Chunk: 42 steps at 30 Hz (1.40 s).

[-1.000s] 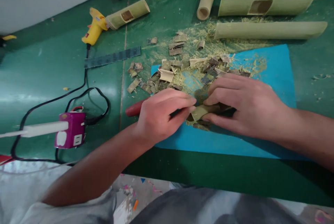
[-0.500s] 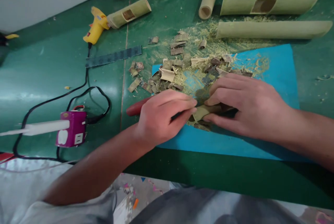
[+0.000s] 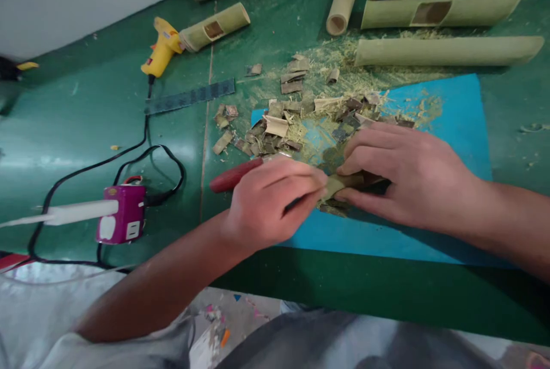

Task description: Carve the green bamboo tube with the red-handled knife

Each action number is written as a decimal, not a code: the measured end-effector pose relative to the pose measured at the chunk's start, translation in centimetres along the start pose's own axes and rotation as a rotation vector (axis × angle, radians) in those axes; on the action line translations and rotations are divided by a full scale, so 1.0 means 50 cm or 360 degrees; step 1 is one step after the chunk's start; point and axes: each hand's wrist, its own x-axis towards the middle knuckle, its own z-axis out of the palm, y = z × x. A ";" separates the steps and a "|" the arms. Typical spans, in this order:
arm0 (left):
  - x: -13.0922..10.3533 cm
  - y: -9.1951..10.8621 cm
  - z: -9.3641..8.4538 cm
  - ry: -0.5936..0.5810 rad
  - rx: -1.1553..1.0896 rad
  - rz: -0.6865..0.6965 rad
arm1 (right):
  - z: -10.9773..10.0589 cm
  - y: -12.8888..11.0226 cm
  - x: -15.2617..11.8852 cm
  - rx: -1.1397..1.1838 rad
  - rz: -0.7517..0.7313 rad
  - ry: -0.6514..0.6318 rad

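A short greenish bamboo piece (image 3: 335, 185) lies low over the blue sheet (image 3: 455, 157), gripped by my right hand (image 3: 404, 174) between thumb and fingers. My left hand (image 3: 275, 200) is pinched at the left end of that piece; whatever its fingertips hold is too small to tell. A red-handled tool (image 3: 234, 176) lies just behind my left hand, its far part partly hidden. Beyond both hands, bamboo chips (image 3: 275, 125) and pale shavings are heaped on the sheet and the green table.
A yellow glue gun (image 3: 162, 48) touches a notched bamboo tube (image 3: 217, 28) at the back left. A purple power adapter (image 3: 121, 214) with black cable sits at left. Several bamboo tubes (image 3: 447, 51) line the back right. A dark strip (image 3: 191, 95) lies left of the chips.
My left hand has moved slightly right, closer to my right hand and over the end of the bamboo piece. The camera view has shifted a little.
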 end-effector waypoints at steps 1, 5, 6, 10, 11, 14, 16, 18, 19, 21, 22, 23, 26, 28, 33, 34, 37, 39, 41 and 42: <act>0.000 0.001 0.000 -0.0014 0.0006 0.0018 | 0.000 0.000 0.000 0.0001 -0.0006 -0.0003; 0.000 0.000 0.000 0.0023 0.0005 -0.0005 | -0.001 0.001 0.000 -0.0018 0.0015 -0.0006; -0.001 -0.001 0.000 0.0011 0.0000 0.0001 | -0.001 0.001 0.000 -0.0017 0.0019 -0.0008; -0.002 -0.004 0.000 0.0018 0.0008 0.0015 | 0.001 0.001 -0.002 -0.0023 0.0030 0.0005; -0.002 -0.004 0.000 0.0031 0.0009 0.0002 | 0.002 0.001 -0.002 -0.0030 0.0028 0.0011; -0.003 -0.001 -0.001 -0.0007 0.0004 0.0024 | 0.003 0.002 -0.003 -0.0041 0.0007 0.0018; -0.004 0.000 -0.002 -0.0004 0.0005 0.0041 | 0.003 0.001 -0.003 -0.0049 0.0005 0.0026; -0.004 0.001 -0.001 0.0021 -0.0005 0.0036 | 0.003 0.001 -0.003 -0.0053 0.0009 0.0028; -0.004 0.001 -0.001 0.0015 -0.0013 0.0037 | 0.002 0.001 -0.003 -0.0051 0.0008 0.0024; -0.004 0.000 0.000 -0.0021 -0.0027 0.0050 | 0.002 0.001 -0.003 -0.0048 0.0007 0.0016; -0.003 -0.001 0.001 -0.0021 -0.0028 0.0048 | 0.002 0.000 -0.003 -0.0051 0.0011 0.0019; -0.003 -0.002 0.001 -0.0008 -0.0022 0.0034 | 0.002 0.000 -0.003 -0.0056 0.0015 0.0022; -0.002 -0.002 0.000 0.0024 0.0006 0.0026 | 0.002 0.000 -0.003 -0.0050 0.0018 0.0021; -0.001 0.001 -0.003 -0.0001 0.0026 0.0060 | 0.002 0.000 -0.003 -0.0043 0.0014 0.0022; 0.001 0.005 -0.005 -0.0003 0.0037 0.0060 | 0.002 0.000 -0.002 -0.0034 0.0023 0.0020; 0.001 0.004 -0.003 -0.0003 0.0037 0.0060 | 0.002 0.000 -0.002 -0.0031 0.0022 0.0015; 0.001 0.001 0.002 0.0026 0.0047 0.0032 | 0.002 -0.001 -0.002 -0.0042 0.0034 0.0009; 0.000 -0.002 0.003 0.0035 0.0035 0.0008 | 0.002 -0.001 -0.002 -0.0051 0.0044 0.0011; 0.000 -0.003 0.003 0.0010 0.0011 0.0028 | 0.002 -0.001 -0.002 -0.0048 0.0042 0.0013; 0.000 -0.003 0.002 -0.0012 0.0001 0.0047 | 0.002 -0.001 -0.002 -0.0041 0.0036 0.0012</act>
